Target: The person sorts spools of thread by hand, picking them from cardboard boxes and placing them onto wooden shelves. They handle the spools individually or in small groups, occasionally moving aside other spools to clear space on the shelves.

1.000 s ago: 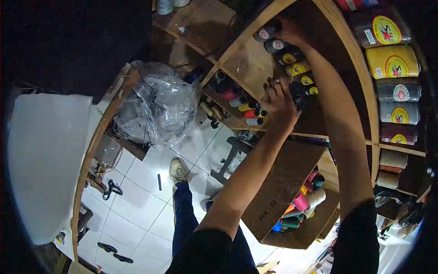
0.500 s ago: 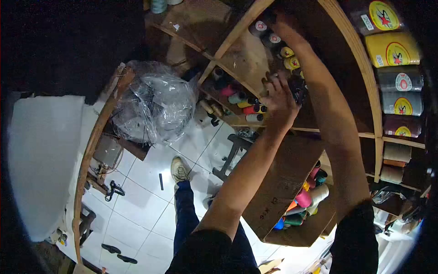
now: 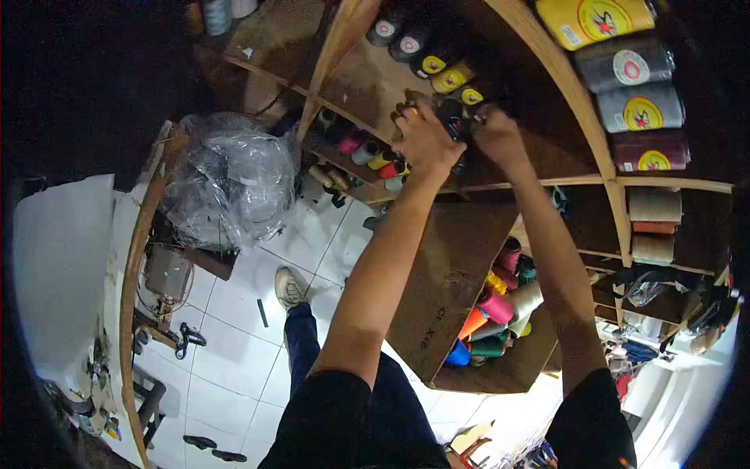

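Note:
My left hand is at the front of a shelf compartment. Its fingers and thumb are curled around a dark thread spool, partly covered by the hand. Close by on the right is my right hand, fingers bent together at the spool's side; whatever they pinch is too dark to make out. Behind the hands stands a row of spools: black ones with white-and-red labels, a dark one with a yellow label and a yellow one.
Below the shelf, an open cardboard box holds several colourful thread cones. Large wrapped spools line the shelf at right. A clear plastic bundle is at left, beside a wooden edge. A stool leg and slippers are on the tiled floor.
My right hand has come back from deep in the compartment to beside my left hand. The view has shifted, so the shelf and box appear further left. My left hand stays by the dark spool.

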`<state>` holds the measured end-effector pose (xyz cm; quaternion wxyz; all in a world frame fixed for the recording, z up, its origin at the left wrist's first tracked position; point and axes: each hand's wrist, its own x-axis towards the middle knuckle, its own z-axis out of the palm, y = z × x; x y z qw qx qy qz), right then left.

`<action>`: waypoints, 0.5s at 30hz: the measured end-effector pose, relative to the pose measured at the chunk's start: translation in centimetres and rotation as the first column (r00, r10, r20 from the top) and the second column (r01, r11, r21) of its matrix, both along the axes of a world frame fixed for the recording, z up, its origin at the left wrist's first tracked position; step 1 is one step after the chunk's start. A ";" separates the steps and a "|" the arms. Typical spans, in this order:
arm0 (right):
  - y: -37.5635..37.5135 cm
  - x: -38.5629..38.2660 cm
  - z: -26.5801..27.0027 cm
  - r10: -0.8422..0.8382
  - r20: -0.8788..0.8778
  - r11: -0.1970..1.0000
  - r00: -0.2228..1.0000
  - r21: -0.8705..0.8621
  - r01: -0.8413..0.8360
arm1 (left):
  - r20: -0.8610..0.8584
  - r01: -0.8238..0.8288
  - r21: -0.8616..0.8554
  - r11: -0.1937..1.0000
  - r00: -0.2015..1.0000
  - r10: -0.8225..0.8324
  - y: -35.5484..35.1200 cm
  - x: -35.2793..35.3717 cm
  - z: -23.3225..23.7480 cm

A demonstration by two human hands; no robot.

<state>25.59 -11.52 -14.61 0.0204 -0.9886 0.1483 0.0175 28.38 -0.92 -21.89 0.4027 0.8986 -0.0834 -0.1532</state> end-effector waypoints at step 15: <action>-4.8 -0.7 -8.6 -0.219 -0.436 0.873 0.873 0.312 0.375 | 0.110 0.074 0.168 0.983 0.989 -0.094 2.3 2.6 -0.2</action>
